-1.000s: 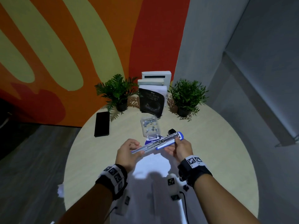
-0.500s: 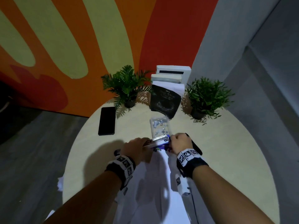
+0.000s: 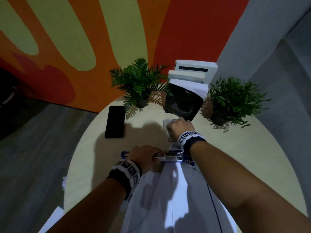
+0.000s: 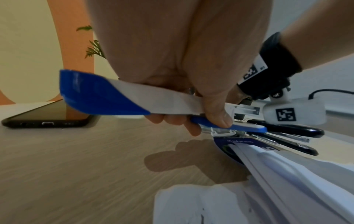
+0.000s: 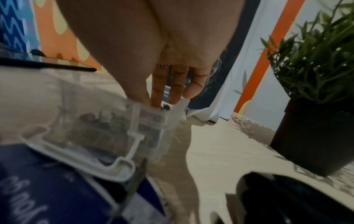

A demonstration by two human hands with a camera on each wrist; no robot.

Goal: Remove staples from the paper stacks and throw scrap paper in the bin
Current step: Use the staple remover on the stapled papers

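My left hand (image 3: 144, 156) grips a blue and white stapler (image 3: 170, 156) just above the top edge of the white paper stack (image 3: 170, 199). In the left wrist view the left hand (image 4: 191, 119) has its thumb and fingers curled round the stapler (image 4: 107, 98). My right hand (image 3: 179, 126) reaches forward over a clear plastic box (image 3: 165, 122). Seen from the right wrist, the fingers (image 5: 159, 91) of that hand (image 5: 162, 98) point straight down into the clear box (image 5: 114, 133), which holds small metal pieces. Their tips are hidden by the rim.
A black phone (image 3: 115, 121) lies at the left of the round table (image 3: 252, 157). Two potted plants (image 3: 139, 84) (image 3: 230, 100) and a leaning stack of books (image 3: 183, 101) stand at the back. Black-handled tools (image 4: 287, 130) lie beside the papers. Scrap paper (image 3: 64, 182) sits off the table's left edge.
My right hand let go of the stapler and moved forward to the clear box. The left hand lowered the stapler to the papers' top edge and keeps hold of it.
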